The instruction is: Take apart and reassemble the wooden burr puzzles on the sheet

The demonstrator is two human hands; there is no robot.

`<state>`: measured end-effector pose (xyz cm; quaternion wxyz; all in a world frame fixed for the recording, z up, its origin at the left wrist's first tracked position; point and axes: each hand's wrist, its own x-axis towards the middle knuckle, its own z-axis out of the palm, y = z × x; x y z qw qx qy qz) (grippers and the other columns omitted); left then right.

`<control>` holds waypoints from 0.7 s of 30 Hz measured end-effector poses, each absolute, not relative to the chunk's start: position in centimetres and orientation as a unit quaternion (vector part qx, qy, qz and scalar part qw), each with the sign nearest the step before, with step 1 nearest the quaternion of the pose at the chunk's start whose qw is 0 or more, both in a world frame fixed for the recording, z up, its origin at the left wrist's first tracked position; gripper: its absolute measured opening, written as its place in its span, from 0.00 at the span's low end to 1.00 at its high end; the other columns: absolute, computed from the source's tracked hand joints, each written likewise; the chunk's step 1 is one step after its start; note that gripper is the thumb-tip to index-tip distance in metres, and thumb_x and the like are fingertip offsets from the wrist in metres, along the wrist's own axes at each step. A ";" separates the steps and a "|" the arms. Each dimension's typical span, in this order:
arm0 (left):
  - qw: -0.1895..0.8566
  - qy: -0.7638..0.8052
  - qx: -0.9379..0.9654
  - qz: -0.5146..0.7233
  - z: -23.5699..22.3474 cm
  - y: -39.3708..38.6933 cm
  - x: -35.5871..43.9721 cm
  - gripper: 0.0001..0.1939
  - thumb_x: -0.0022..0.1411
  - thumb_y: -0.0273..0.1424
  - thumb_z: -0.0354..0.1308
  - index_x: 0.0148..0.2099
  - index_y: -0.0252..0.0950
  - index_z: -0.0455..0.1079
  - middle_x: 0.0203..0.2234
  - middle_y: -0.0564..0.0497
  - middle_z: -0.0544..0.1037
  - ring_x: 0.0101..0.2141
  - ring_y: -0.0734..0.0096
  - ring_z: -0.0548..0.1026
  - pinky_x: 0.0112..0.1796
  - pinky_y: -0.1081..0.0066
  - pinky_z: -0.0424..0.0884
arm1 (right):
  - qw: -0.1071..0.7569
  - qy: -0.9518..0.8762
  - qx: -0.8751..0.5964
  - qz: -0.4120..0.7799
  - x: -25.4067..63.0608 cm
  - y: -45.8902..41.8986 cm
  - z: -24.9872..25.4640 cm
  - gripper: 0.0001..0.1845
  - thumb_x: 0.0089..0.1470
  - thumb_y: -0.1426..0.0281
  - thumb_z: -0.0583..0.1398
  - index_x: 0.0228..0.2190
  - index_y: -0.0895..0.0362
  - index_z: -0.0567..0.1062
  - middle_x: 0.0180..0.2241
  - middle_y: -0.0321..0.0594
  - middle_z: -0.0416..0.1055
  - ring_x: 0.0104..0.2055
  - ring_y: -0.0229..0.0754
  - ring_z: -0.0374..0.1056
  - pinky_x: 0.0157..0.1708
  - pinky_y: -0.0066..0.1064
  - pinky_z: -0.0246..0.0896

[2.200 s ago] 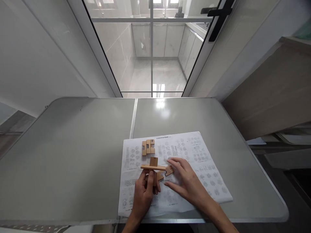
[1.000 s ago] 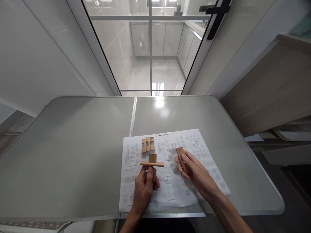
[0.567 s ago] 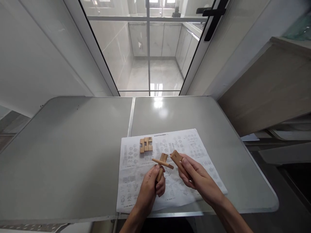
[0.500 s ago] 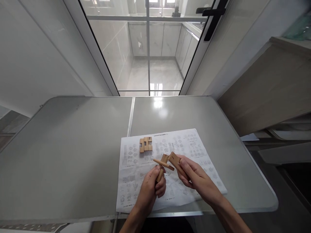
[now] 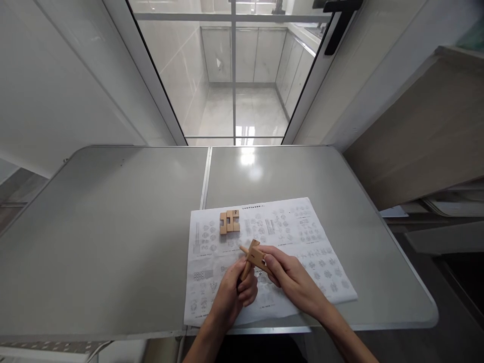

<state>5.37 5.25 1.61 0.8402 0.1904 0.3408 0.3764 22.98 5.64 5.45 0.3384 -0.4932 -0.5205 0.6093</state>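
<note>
My left hand is closed around wooden puzzle pieces, one upright and one crossing it near the top. Between the thumb and fingers of my right hand is a notched wooden puzzle piece with a dark mark on its face. Its far end lies against the crossed pieces; whether it is fitted into them I cannot tell. Beyond my hands, several notched wooden blocks stand side by side on the paper, one marked 3.
A creased sheet of printed diagrams lies under my hands on a grey folding table. The table's metal seam runs away from me. A glass door stands behind the far edge, and a wooden shelf unit is at the right.
My right hand has moved left, bringing its piece up against the crossed pieces in my left hand. The view has tilted slightly, while the blocks on the paper stay put.
</note>
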 end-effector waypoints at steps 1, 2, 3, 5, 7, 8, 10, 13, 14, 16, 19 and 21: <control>0.841 0.339 0.191 0.377 1.6 5.2 5.4 0.22 0.71 0.48 0.57 0.31 0.39 0.58 0.15 0.65 0.51 0.14 0.82 0.42 0.15 0.80 0.48 | 0.341 -0.521 -0.491 0.609 22.9 5.6 5.4 0.26 0.73 0.49 0.50 0.57 0.51 0.76 0.27 0.34 0.63 0.25 0.38 0.56 0.25 0.29 0.53; 0.842 0.337 0.191 0.377 1.5 5.2 5.4 0.22 0.71 0.48 0.57 0.31 0.39 0.59 0.15 0.65 0.51 0.14 0.82 0.42 0.15 0.80 0.49 | 0.342 -0.526 -0.490 0.605 22.8 5.6 5.4 0.27 0.74 0.49 0.49 0.57 0.51 0.76 0.26 0.34 0.63 0.25 0.38 0.56 0.25 0.29 0.54; 0.843 0.334 0.192 0.376 1.4 5.2 5.4 0.22 0.71 0.49 0.57 0.31 0.39 0.59 0.15 0.65 0.51 0.14 0.82 0.42 0.15 0.80 0.49 | 0.343 -0.532 -0.490 0.599 22.7 5.6 5.5 0.27 0.74 0.49 0.49 0.57 0.50 0.76 0.26 0.34 0.63 0.25 0.39 0.57 0.25 0.29 0.54; 0.845 0.330 0.195 0.373 1.3 5.1 5.5 0.22 0.71 0.49 0.57 0.32 0.39 0.59 0.15 0.65 0.52 0.14 0.82 0.44 0.15 0.79 0.50 | 0.340 -0.545 -0.490 0.589 22.6 5.5 5.5 0.28 0.74 0.49 0.47 0.57 0.50 0.76 0.27 0.35 0.66 0.25 0.39 0.58 0.26 0.30 0.56; 0.846 0.327 0.196 0.372 1.1 5.1 5.5 0.22 0.71 0.49 0.57 0.32 0.39 0.59 0.15 0.65 0.52 0.14 0.82 0.44 0.15 0.79 0.51 | 0.334 -0.555 -0.492 0.581 22.5 5.5 5.6 0.28 0.74 0.49 0.46 0.57 0.49 0.76 0.30 0.37 0.70 0.26 0.40 0.61 0.27 0.31 0.58; 0.846 0.325 0.197 0.374 0.9 5.1 5.5 0.21 0.71 0.48 0.57 0.32 0.39 0.59 0.15 0.65 0.52 0.13 0.82 0.44 0.15 0.79 0.51 | 0.331 -0.560 -0.494 0.576 22.5 5.5 5.6 0.28 0.75 0.50 0.46 0.58 0.49 0.76 0.31 0.38 0.71 0.27 0.40 0.62 0.29 0.31 0.60; 0.846 0.320 0.199 0.378 0.8 5.0 5.4 0.21 0.71 0.48 0.57 0.33 0.39 0.60 0.15 0.65 0.52 0.13 0.82 0.44 0.15 0.79 0.52 | 0.325 -0.571 -0.496 0.567 22.4 5.5 5.6 0.27 0.75 0.51 0.46 0.59 0.48 0.76 0.32 0.38 0.73 0.29 0.42 0.66 0.32 0.33 0.63; 0.851 0.308 0.204 0.372 0.7 5.1 5.3 0.20 0.71 0.48 0.57 0.34 0.39 0.61 0.15 0.65 0.52 0.13 0.82 0.44 0.15 0.79 0.52 | 0.323 -0.590 -0.499 0.547 22.4 5.6 5.6 0.26 0.75 0.52 0.47 0.58 0.48 0.77 0.38 0.40 0.77 0.35 0.44 0.71 0.38 0.34 0.66; 0.854 0.305 0.204 0.368 0.7 5.1 5.2 0.20 0.71 0.48 0.57 0.34 0.39 0.61 0.15 0.65 0.52 0.13 0.82 0.44 0.15 0.79 0.52 | 0.325 -0.595 -0.501 0.538 22.4 5.6 5.5 0.26 0.75 0.52 0.47 0.57 0.48 0.78 0.39 0.40 0.77 0.36 0.45 0.72 0.40 0.35 0.66; 0.860 0.300 0.205 0.359 0.9 5.2 5.1 0.20 0.70 0.48 0.58 0.34 0.39 0.61 0.15 0.65 0.52 0.13 0.82 0.44 0.15 0.80 0.51 | 0.331 -0.603 -0.506 0.520 22.4 5.5 5.3 0.26 0.75 0.53 0.47 0.56 0.48 0.78 0.39 0.40 0.77 0.37 0.46 0.72 0.40 0.35 0.66; 0.865 0.303 0.205 0.344 1.1 5.3 5.0 0.20 0.71 0.47 0.57 0.33 0.39 0.61 0.15 0.65 0.51 0.13 0.82 0.44 0.15 0.80 0.51 | 0.341 -0.600 -0.526 0.496 22.3 5.1 4.6 0.25 0.75 0.52 0.48 0.58 0.49 0.76 0.30 0.37 0.72 0.31 0.44 0.68 0.34 0.33 0.64; 0.867 0.306 0.204 0.336 1.2 5.3 4.9 0.20 0.71 0.46 0.57 0.32 0.39 0.60 0.15 0.65 0.51 0.13 0.82 0.44 0.15 0.79 0.51 | 0.355 -0.580 -0.545 0.490 22.1 4.7 4.0 0.25 0.74 0.52 0.49 0.60 0.50 0.72 0.25 0.33 0.65 0.26 0.42 0.63 0.29 0.31 0.60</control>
